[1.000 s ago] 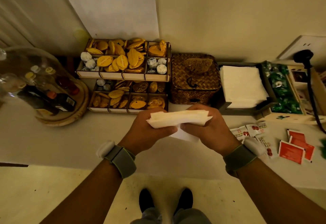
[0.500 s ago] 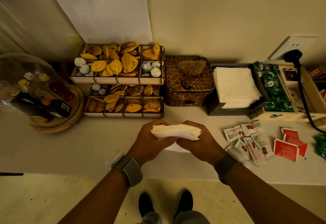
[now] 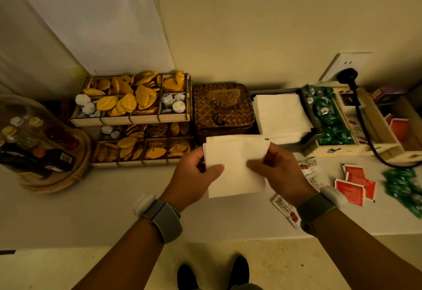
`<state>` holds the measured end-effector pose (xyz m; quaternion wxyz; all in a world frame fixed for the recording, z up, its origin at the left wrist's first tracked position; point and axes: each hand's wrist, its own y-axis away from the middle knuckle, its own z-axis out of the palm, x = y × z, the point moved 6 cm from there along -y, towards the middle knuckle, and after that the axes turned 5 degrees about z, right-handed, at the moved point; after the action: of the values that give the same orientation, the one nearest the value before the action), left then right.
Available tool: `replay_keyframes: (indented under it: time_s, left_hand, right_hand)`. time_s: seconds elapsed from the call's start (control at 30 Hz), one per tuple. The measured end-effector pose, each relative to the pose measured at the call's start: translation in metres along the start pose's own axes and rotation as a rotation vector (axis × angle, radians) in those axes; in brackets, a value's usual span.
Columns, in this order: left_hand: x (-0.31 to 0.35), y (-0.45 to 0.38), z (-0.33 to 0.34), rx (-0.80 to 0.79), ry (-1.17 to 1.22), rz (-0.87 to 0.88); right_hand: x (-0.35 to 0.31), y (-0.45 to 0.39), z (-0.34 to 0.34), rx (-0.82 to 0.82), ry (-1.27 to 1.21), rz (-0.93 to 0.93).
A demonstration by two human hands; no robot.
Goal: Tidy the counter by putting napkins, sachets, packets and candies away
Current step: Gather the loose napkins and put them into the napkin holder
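A stack of white napkins (image 3: 235, 166) is held flat above the counter, face up. My left hand (image 3: 194, 173) grips its left edge and my right hand (image 3: 278, 171) grips its right edge. Behind it, a dark napkin holder (image 3: 307, 140) carries more white napkins (image 3: 279, 116). Red-and-white sachets (image 3: 308, 168) lie by my right wrist. Red packets (image 3: 355, 183) lie further right. Green candies (image 3: 404, 187) are heaped at the right edge.
A wooden tray (image 3: 342, 148) holds green candies (image 3: 328, 120) and red packets. A woven basket (image 3: 222, 109) stands centre back. Two-tier wooden racks (image 3: 130, 118) of gold-wrapped pieces stand left, next to a glass dome (image 3: 27, 130) over bottles. A black cable (image 3: 365, 130) hangs from the wall socket.
The napkin stack has turned from edge-on to flat and face up between both hands. The camera has tilted, so the view reaches further right and higher up the wall.
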<state>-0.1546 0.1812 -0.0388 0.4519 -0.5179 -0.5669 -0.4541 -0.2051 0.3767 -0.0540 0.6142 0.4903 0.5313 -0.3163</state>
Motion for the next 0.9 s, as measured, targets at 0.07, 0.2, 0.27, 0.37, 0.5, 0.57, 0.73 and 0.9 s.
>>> replay_keyframes:
  time_s: [0.07,0.2,0.27,0.37,0.5,0.57,0.73,0.9]
  left_hand:
    - [0.007,-0.008,0.010,0.009,-0.021,0.018]
    - [0.022,-0.028,0.030,0.032,-0.088,0.058]
    - [0.035,-0.040,0.041,0.046,-0.136,0.097]
    - [0.053,-0.059,0.051,0.105,-0.209,0.137]
    - [0.069,-0.083,0.060,0.160,-0.274,0.134]
    - [0.074,-0.096,0.063,0.166,-0.327,0.119]
    - [0.085,-0.129,0.079,0.133,-0.490,0.117]
    - [0.081,-0.149,0.093,0.018,-0.668,0.048]
  right_hand:
    - [-0.008,-0.002,-0.017,0.044,-0.028,-0.026]
    - [-0.027,-0.008,-0.048,0.101,-0.063,-0.063]
    - [-0.039,-0.010,-0.066,0.118,-0.034,-0.080]
    - [-0.050,-0.018,-0.090,0.159,0.049,-0.060]
    - [-0.060,-0.034,-0.113,0.240,0.166,-0.021]
    - [-0.068,-0.042,-0.121,0.285,0.252,-0.028]
    - [-0.083,-0.065,-0.138,0.350,0.450,-0.066]
    - [-0.086,-0.082,-0.137,0.417,0.686,-0.120]
